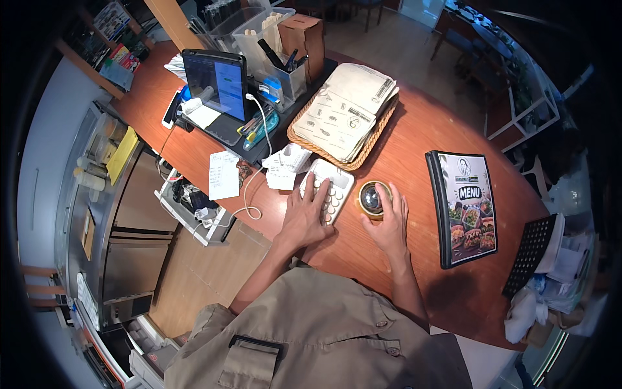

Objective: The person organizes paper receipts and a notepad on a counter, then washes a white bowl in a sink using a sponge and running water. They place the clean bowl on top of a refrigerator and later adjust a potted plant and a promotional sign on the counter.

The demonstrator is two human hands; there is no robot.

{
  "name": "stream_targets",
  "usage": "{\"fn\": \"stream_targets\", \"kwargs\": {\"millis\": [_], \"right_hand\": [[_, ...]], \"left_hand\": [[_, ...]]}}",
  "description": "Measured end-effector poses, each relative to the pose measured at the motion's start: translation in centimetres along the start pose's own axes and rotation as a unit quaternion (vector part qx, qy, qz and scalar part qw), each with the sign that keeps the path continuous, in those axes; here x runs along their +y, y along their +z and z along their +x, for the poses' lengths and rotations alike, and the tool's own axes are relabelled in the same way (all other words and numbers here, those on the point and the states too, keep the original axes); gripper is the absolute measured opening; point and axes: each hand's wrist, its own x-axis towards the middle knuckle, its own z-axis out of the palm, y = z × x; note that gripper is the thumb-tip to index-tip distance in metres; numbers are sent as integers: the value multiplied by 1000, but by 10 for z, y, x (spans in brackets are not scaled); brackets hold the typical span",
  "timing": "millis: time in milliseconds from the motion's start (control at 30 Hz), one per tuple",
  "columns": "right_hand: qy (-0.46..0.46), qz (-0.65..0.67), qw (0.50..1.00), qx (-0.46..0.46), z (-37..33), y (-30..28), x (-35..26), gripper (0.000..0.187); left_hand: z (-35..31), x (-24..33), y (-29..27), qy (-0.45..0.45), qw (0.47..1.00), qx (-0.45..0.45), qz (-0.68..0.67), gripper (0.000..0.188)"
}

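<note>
The person's left hand (pixel 306 217) lies loosely spread, unclenched, fingertips on the white calculator (pixel 336 193) at the counter (pixel 408 162)'s near edge. Just beside it, the right hand (pixel 391 223) half-curls against a gold-rimmed dark dome (pixel 370 199); whether it grips cannot be told.

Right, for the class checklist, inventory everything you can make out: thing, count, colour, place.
counter: one, reddish-brown, centre
calculator: one, white, on counter
domed object: one, dark and gold, right of calculator
basket: one, tan, beyond calculator
printed papers: one stack, cream, in basket
booklet: one, black-edged, counter's right side
tablet: one, black, counter's far left
box: one, brown, far counter
paper slips: several, white, left of calculator
shirt: one, olive, lower centre
left hand: one, bare, on calculator
right hand: one, bare, at domed object
</note>
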Motion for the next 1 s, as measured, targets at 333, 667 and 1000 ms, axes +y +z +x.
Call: {"fn": "stream_targets", "kwargs": {"millis": [333,667,1000], "right_hand": [[65,34,996,60,54,1,37,82],[63,110,991,48,86,-14,51,42],[-4,111,989,96,30,-6,35,85]], "left_hand": [[11,10,4,8,996,91,-2,94],[30,27,4,156,973,118,-119,62],[102,81,5,263,931,151,-204,58]]}}
